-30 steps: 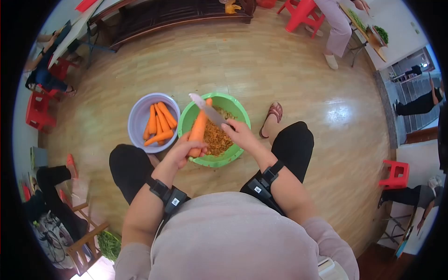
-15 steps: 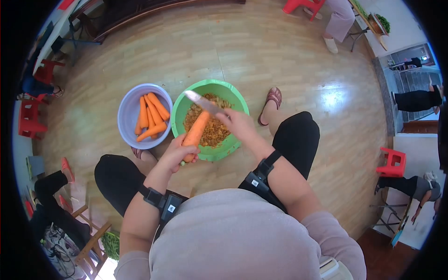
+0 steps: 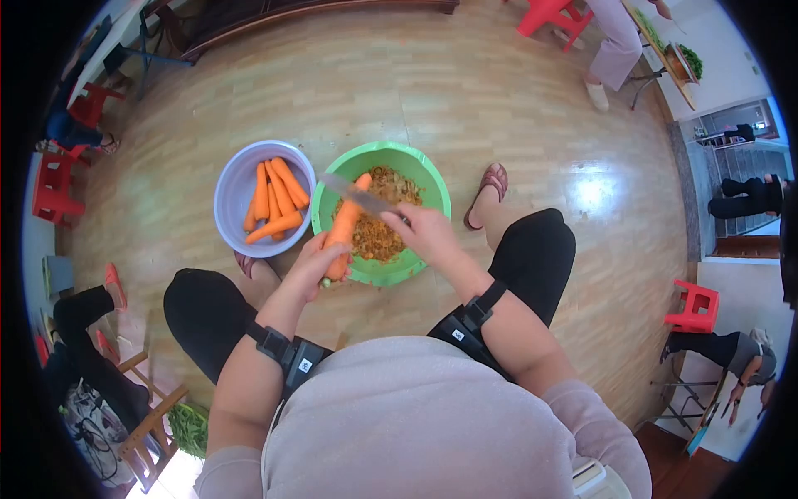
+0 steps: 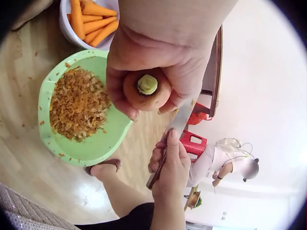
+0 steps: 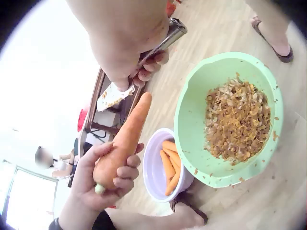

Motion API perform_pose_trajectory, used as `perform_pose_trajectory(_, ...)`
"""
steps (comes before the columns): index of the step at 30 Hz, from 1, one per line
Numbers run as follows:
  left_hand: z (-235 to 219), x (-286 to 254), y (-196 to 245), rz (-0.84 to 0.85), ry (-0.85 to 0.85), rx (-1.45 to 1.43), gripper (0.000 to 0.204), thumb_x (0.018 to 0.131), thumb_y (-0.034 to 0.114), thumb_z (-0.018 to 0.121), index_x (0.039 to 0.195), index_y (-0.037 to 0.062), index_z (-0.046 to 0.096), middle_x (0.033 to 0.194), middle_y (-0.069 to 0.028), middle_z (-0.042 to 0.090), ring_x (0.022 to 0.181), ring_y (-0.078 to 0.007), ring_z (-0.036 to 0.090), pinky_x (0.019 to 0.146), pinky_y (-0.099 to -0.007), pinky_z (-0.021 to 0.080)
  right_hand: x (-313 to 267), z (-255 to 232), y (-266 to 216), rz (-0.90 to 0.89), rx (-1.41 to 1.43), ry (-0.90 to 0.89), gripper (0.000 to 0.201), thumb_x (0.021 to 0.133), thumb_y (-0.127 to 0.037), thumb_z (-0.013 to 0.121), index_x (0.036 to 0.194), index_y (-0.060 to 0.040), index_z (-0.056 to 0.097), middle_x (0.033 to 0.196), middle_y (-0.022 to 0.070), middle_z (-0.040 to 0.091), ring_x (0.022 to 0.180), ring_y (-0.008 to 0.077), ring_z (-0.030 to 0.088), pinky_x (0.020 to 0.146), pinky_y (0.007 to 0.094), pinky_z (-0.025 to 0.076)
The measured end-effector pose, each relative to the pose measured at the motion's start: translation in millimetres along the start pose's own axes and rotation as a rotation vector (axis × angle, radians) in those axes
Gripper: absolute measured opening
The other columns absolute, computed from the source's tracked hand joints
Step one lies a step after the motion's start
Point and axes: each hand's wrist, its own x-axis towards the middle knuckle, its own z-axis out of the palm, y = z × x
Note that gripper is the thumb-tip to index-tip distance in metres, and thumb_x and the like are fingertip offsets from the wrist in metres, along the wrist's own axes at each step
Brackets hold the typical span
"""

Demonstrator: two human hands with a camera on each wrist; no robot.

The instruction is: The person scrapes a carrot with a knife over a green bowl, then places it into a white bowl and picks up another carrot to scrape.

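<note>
My left hand (image 3: 313, 260) grips a carrot (image 5: 123, 139) round its thick end, the pale green stem stub showing in both wrist views. The carrot's narrow tip points away from me. In my right hand (image 3: 428, 234) is a knife (image 3: 366, 196), its blade crossing over the upper part of the carrot in the head view. Orange scraps cling to the blade (image 5: 115, 97) in the right wrist view. Below both hands stands a green basin (image 3: 428, 170) with a heap of brown and orange peelings (image 5: 237, 120) in it.
Left of the green basin, a purple basin (image 3: 223, 208) holds several carrots (image 3: 284, 194). My sandalled foot (image 3: 489, 193) is just right of the green basin. Red stools (image 3: 695, 307) and other people stand round the room's edges, and a dark bench (image 3: 274, 23) is at the back.
The knife blade has shifted slightly along the carrot and changed its angle across it. Both hands stay over the green basin's near side, still holding carrot and knife. The head view has moved a little.
</note>
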Motion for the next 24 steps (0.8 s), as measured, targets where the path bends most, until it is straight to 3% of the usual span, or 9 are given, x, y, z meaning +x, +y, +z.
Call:
perform_pose_trajectory(2,2.0,-0.1,1.1,0.019,0.009,0.018,0.039,0.084,0.020,0.058,0.117,0.0037,0.044,0.085,-0.0085,0.056,0.064,-0.0143,0.057,0.051,-0.0258,0.047,-6.0,12.2,-3.7,-0.152,-0.016,-0.046,0.034,0.088,-0.043,0.055,0.084,-0.0103,0.064,0.068,0.0117,0.062,0.064,0.0312,0.062,0.056,0.0428,0.048)
perform_pose_trajectory(5,5.0,-2.0,3.2,0.015,0.021,0.025,0.037,0.084,0.018,0.058,0.116,0.0036,0.045,0.082,-0.0079,0.056,0.063,-0.0141,0.057,0.050,-0.0254,0.046,-7.8,13.5,-8.4,-0.158,-0.093,-0.095,0.034,0.087,-0.043,0.055,0.083,-0.0110,0.065,0.068,0.0116,0.062,0.063,0.0305,0.062,0.056,0.0429,0.048)
perform_pose_trajectory(9,1.8,-5.1,7.3,0.066,0.019,0.038,0.037,0.084,0.017,0.058,0.116,0.0036,0.045,0.081,-0.0078,0.056,0.061,-0.0137,0.057,0.049,-0.0250,0.046,1.0,13.9,8.2,-0.193,-0.080,0.070,0.033,0.088,-0.043,0.055,0.083,-0.0118,0.065,0.069,0.0113,0.063,0.064,0.0306,0.062,0.056,0.0423,0.049)
perform_pose_trajectory(11,-2.3,-6.0,6.3,0.052,-0.044,0.016,0.037,0.083,0.017,0.058,0.115,0.0035,0.045,0.080,-0.0078,0.056,0.059,-0.0137,0.057,0.048,-0.0252,0.046,11.0,6.1,24.2,0.015,-0.161,0.100,0.034,0.088,-0.043,0.054,0.083,-0.0113,0.065,0.071,0.0122,0.064,0.065,0.0315,0.063,0.057,0.0427,0.050)
perform_pose_trajectory(16,-3.3,-6.1,0.7,-0.018,-0.030,0.076,0.037,0.082,0.017,0.059,0.114,0.0025,0.046,0.080,-0.0083,0.056,0.058,-0.0147,0.056,0.046,-0.0262,0.045,14.8,2.6,39.2,0.160,-0.297,0.085,0.038,0.088,-0.045,0.053,0.084,-0.0103,0.065,0.069,0.0142,0.064,0.065,0.0337,0.063,0.058,0.0450,0.050)
perform_pose_trajectory(19,-5.2,-4.2,-0.9,-0.020,0.020,0.042,0.037,0.082,0.016,0.060,0.113,0.0017,0.047,0.080,-0.0090,0.056,0.056,-0.0156,0.056,0.044,-0.0267,0.045,4.1,11.4,20.7,0.021,-0.231,0.103,0.037,0.089,-0.044,0.052,0.083,-0.0099,0.065,0.068,0.0136,0.064,0.064,0.0329,0.063,0.057,0.0439,0.050)
perform_pose_trajectory(24,-4.8,-0.3,-6.2,-0.013,0.067,0.033,0.038,0.081,0.016,0.062,0.113,0.0022,0.048,0.080,-0.0086,0.056,0.056,-0.0151,0.056,0.045,-0.0263,0.045,-13.0,21.6,-10.6,-0.192,-0.156,-0.078,0.038,0.088,-0.046,0.053,0.079,-0.0102,0.065,0.065,0.0118,0.062,0.060,0.0309,0.062,0.053,0.0418,0.049)
